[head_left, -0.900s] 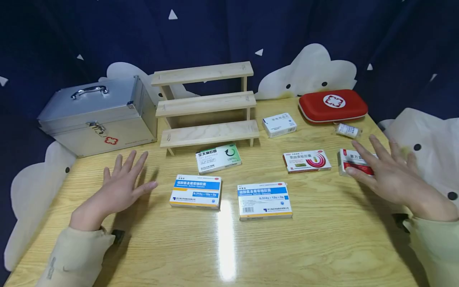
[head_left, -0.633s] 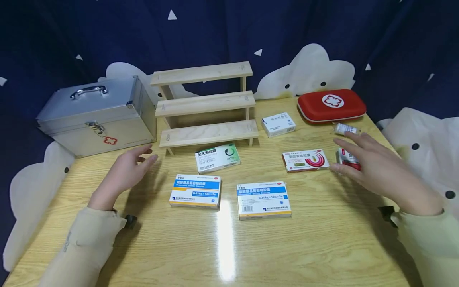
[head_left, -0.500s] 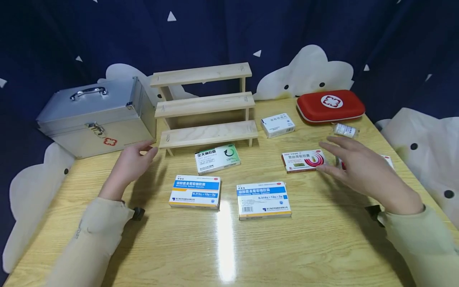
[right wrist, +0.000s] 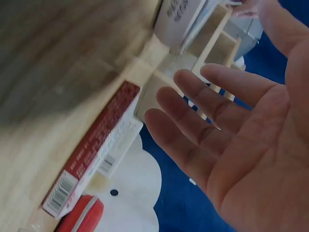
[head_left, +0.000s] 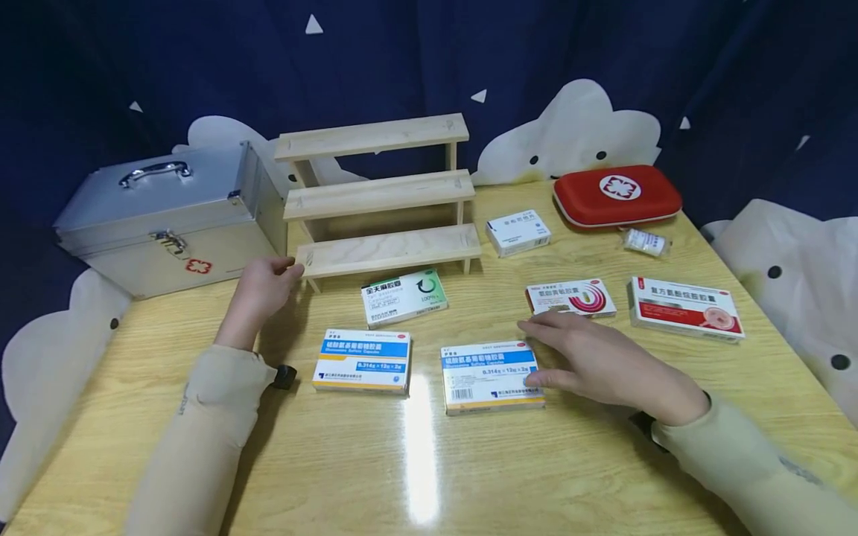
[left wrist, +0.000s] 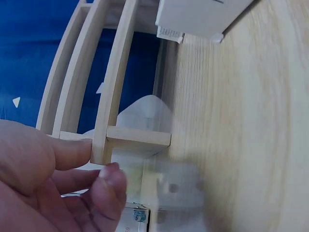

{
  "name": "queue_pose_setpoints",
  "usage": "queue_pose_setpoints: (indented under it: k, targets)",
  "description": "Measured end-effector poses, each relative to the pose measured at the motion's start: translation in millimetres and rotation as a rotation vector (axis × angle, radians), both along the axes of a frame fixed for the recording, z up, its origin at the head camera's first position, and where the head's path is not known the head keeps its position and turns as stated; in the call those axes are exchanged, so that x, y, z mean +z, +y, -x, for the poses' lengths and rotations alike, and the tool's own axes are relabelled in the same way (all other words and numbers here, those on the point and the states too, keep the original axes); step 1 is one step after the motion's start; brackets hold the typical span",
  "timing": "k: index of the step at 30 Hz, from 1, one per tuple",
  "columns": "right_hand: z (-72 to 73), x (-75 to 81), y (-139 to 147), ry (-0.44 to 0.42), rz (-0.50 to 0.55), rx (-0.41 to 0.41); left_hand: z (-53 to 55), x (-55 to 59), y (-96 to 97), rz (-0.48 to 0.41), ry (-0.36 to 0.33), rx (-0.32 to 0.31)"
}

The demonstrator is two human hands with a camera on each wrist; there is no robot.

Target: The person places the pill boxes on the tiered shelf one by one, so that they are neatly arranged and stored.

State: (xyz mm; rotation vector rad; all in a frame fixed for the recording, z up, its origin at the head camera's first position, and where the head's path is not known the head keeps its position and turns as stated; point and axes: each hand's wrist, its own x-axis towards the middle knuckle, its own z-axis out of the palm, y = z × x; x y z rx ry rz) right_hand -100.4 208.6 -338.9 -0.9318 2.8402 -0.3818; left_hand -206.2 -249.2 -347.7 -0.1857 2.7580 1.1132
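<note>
My left hand (head_left: 267,292) is at the left end of the lowest step of a three-step wooden stand (head_left: 389,249). In the left wrist view, the thumb and a finger pinch the end of that step board (left wrist: 102,145). My right hand (head_left: 603,365) is over the table with fingers spread and slightly bent, holding nothing. Its thumb overlaps the right edge of a blue-and-white medicine box (head_left: 492,376) in the head view. Its fingertips lie just below a white medicine box with pink rings (head_left: 570,296). In the right wrist view the palm (right wrist: 260,150) shows bare.
A second blue-and-white box (head_left: 362,361) and a green-and-white box (head_left: 405,298) lie before the stand. To the right are a red-and-white box (head_left: 687,309), a small white box (head_left: 518,233), a wrapped roll (head_left: 646,243) and a red case (head_left: 617,196). A silver case (head_left: 174,223) stands left.
My left hand has moved right and its fingers have closed on the stand's end. My right hand has swept left and nearer, uncovering the red-and-white box.
</note>
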Motion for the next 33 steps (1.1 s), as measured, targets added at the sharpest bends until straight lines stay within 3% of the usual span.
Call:
queue_pose_setpoints:
  k: [14,21,33]
  targets:
    - [-10.2,-12.4,-3,-0.117,-0.052,0.011,-0.1,-6.3,-3.7,-0.088,-0.028,0.035]
    - [-10.0,-15.6,-2,-0.107,-0.063,0.015,1.0,-9.3,-2.7,-0.087,0.003,0.044]
    - [-1.9,-15.8,1,-0.174,0.026,-0.022,4.5,-9.5,-7.0,-0.094,-0.016,0.051]
